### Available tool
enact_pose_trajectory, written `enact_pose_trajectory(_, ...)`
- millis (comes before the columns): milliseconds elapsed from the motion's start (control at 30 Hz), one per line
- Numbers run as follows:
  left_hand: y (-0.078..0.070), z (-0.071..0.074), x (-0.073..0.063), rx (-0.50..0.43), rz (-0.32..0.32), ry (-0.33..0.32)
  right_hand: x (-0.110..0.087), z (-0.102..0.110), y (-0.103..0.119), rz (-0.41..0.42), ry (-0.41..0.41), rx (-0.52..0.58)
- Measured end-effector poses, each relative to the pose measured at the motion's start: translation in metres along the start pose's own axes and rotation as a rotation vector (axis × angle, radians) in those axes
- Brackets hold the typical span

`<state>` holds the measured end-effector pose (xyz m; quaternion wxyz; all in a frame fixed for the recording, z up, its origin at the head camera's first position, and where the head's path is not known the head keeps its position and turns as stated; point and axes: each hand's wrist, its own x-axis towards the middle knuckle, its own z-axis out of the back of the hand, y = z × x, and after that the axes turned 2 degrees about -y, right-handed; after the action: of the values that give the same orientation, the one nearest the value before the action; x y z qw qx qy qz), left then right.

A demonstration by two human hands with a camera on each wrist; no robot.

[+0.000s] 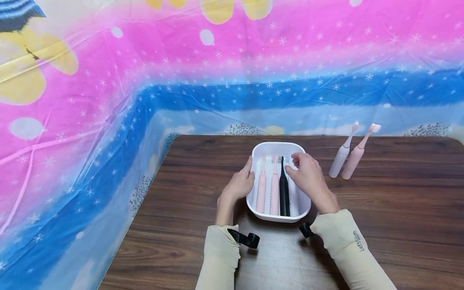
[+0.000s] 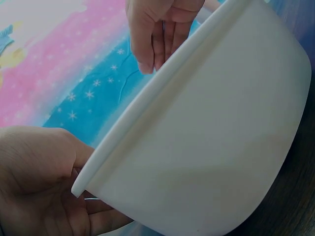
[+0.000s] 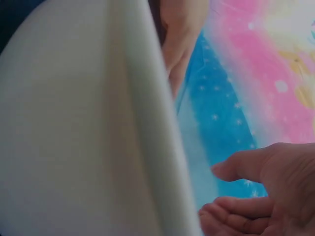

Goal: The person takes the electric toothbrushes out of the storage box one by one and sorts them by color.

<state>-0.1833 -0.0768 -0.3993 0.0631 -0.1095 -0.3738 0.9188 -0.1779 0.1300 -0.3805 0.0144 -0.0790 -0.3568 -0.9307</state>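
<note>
A white basin [image 1: 279, 219] on the table holds several electric toothbrushes side by side. A pink toothbrush [image 1: 261, 193] lies at the left, another pink toothbrush [image 1: 274, 195] beside it, then a black toothbrush [image 1: 284, 193]. At the basin's right side, a white toothbrush [image 1: 293, 201] lies partly hidden. My left hand [image 1: 239, 183] holds the basin's left rim, thumb at the edge and fingers along the outside. Over the right rim hovers my right hand [image 1: 309, 177], fingers loosely bent and thumb apart, with nothing between them. Both wrist views show the basin's outer wall [image 2: 211, 132] large.
To the right of the basin stand a pale lavender toothbrush [image 1: 339, 162] and a pink toothbrush [image 1: 353, 163], upright and close together. The brown wooden table [image 1: 398, 217] ends at the back against a colourful cloth [image 1: 250, 96]. Black wrist mounts [image 1: 248, 240] sit on both sleeves.
</note>
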Motion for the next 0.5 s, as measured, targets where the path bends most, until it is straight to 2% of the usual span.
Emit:
enact_pose_trajectory(167, -0.001, 0.000, 0.000, -0.009, -0.002, 0.005, -0.001, -0.005, 0.004, -0.015, 0.078, -0.020)
enact_pose_trajectory(500, -0.002, 0.001, -0.002, -0.002, -0.007, -0.004, 0.000, -0.025, 0.008, 0.048, 0.171, -0.027)
